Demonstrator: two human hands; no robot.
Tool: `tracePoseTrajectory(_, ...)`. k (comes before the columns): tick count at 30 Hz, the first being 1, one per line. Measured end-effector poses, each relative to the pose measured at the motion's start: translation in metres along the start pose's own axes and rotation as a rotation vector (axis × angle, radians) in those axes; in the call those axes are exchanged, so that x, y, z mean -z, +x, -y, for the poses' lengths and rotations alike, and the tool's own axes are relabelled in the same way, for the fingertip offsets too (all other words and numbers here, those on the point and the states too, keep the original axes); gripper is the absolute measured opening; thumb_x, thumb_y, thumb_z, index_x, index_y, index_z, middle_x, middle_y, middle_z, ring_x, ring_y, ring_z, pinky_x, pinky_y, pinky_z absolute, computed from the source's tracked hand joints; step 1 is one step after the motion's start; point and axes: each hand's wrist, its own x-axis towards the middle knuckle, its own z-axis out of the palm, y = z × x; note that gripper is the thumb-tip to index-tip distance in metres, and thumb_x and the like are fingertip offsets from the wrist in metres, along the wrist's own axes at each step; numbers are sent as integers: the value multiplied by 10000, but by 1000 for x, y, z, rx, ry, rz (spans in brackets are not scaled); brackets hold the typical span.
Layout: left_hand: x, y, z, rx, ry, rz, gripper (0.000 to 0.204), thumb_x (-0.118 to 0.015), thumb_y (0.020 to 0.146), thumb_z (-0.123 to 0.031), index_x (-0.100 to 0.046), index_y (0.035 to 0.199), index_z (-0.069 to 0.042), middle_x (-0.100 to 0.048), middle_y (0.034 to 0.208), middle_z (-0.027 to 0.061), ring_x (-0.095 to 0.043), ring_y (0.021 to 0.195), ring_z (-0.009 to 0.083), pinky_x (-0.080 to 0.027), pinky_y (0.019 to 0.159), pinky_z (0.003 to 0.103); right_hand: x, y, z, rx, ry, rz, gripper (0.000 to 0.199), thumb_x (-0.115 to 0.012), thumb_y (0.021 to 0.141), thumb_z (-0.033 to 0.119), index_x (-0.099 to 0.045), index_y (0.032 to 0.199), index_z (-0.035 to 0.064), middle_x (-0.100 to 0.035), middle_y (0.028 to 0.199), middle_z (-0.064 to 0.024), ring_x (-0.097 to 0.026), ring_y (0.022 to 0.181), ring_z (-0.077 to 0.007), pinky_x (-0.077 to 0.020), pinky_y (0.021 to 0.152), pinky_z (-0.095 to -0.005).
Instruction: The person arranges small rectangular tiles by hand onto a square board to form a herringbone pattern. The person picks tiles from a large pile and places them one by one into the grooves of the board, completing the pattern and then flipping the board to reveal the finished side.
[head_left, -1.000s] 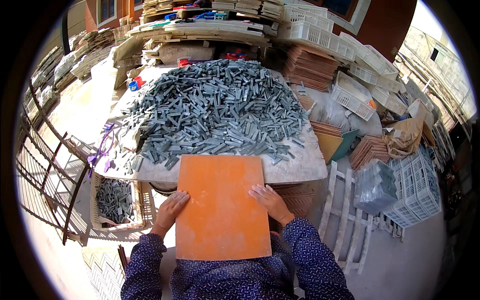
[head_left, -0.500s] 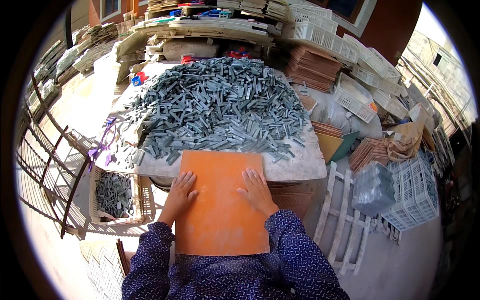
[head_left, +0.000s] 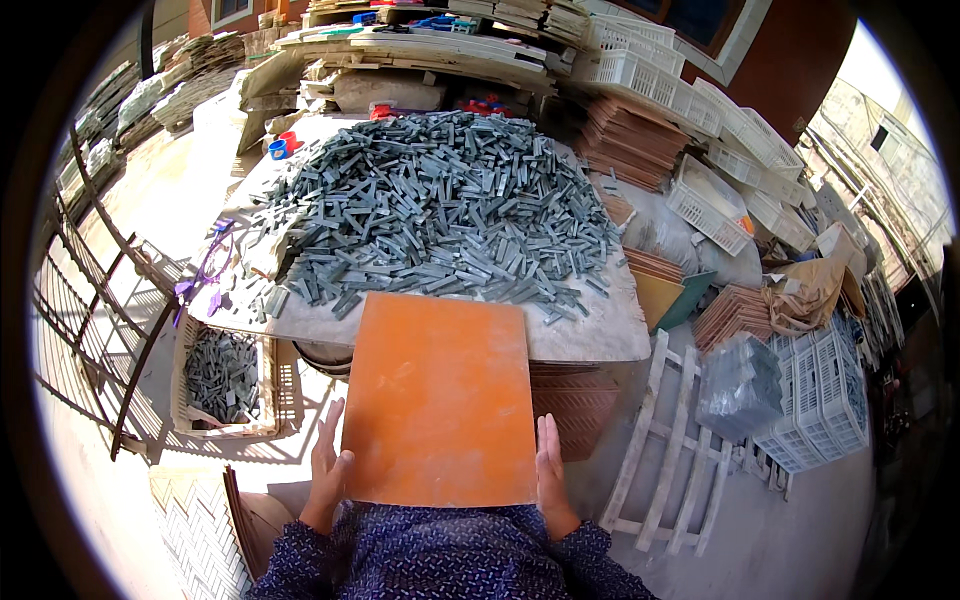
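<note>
A flat orange board (head_left: 440, 400) lies in front of me, its far end over the near edge of the table (head_left: 610, 338) and its near end by my body. At the board's left edge is my left hand (head_left: 328, 462), fingers stretched upward and the thumb beside the edge. My right hand (head_left: 551, 468) stands on edge along the opposite side, its fingers straight and together. Neither hand is wrapped round the board. Whether the palms press on its sides cannot be made out. Beyond the board, a large heap of grey-green stone strips (head_left: 450, 200) covers much of the table.
A basket (head_left: 268, 385) of stone strips stands below left, near a dark metal railing (head_left: 100, 300). Herringbone panels (head_left: 200, 525) lie at lower left. To the right are a pale wooden rack (head_left: 665, 450), white crates (head_left: 815, 400), and stacked brown boards (head_left: 625, 140).
Both hands have slid off the board's top face, back toward me and down to its two sides. The board has shifted slightly, with its far end a little higher in the picture.
</note>
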Motion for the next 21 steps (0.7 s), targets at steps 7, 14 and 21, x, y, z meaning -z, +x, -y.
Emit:
tracePoseTrajectory(7, 16, 79, -52, -316, -1101, -167, 768, -307, 958, -568, -240, 1431, 34, -339, 1439, 211, -264, 1391, 279, -202, 1153, 416, -34, 52, 116, 443, 497, -10, 1026, -322, 816, 789, -66, 1493, 62, -112, 1530, -255, -59, 1440, -331, -86, 1153, -492)
tracePoseTrajectory(14, -8, 232, -60, -487, -85, -259, 542, -337, 1014, -391, -305, 1394, -5, -420, 1359, 172, -395, 1267, 266, -294, 1054, 348, -33, 226, 74, 705, -259, -157, 689, -542, 955, 238, -125, 1419, -57, -424, 1356, -215, -470, 1224, -289, -360, 1021, -368)
tracePoseTrajectory(21, -18, 275, 60, -212, -42, -46, 559, -467, 990, -258, -213, 1423, -13, -367, 1369, 157, -348, 1300, 241, -253, 1088, 341, -13, 295, -6, 323, -716, -197, 600, -563, 936, 336, -363, 1283, -110, -623, 1010, -249, -592, 988, -338, -442, 858, -390)
